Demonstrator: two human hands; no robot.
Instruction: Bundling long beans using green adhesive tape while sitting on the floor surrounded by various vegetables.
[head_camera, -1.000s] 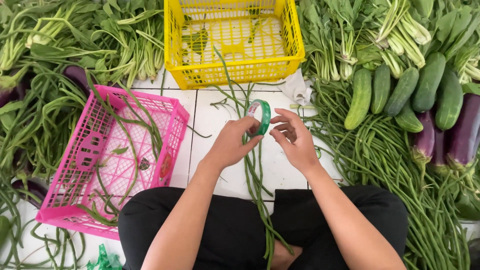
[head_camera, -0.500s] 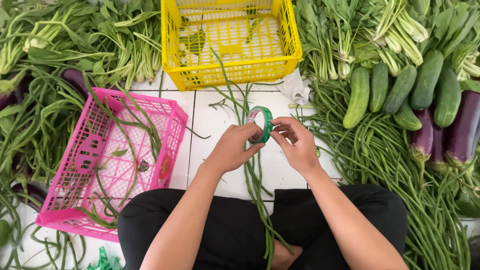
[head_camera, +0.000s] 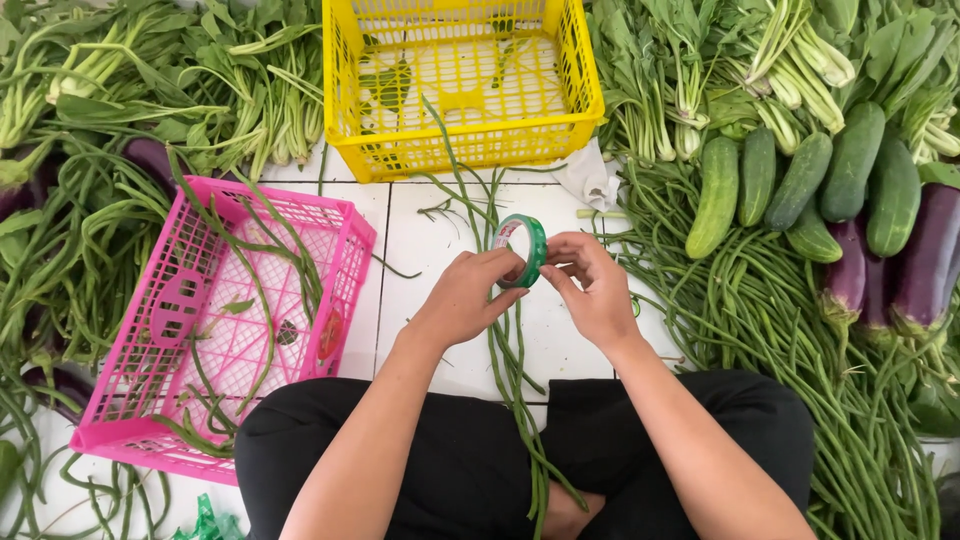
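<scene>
Barely anything shifted since earlier; your left hand (head_camera: 470, 295) and right hand (head_camera: 592, 290) both pinched tape roll (head_camera: 523, 249) over long beans (head_camera: 515, 370); tape end could slip from fingertips, restick.

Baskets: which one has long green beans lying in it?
The pink basket, on the person's left, has long beans draped in it and over its rim. The yellow basket farther away holds only a few leaves.
</scene>
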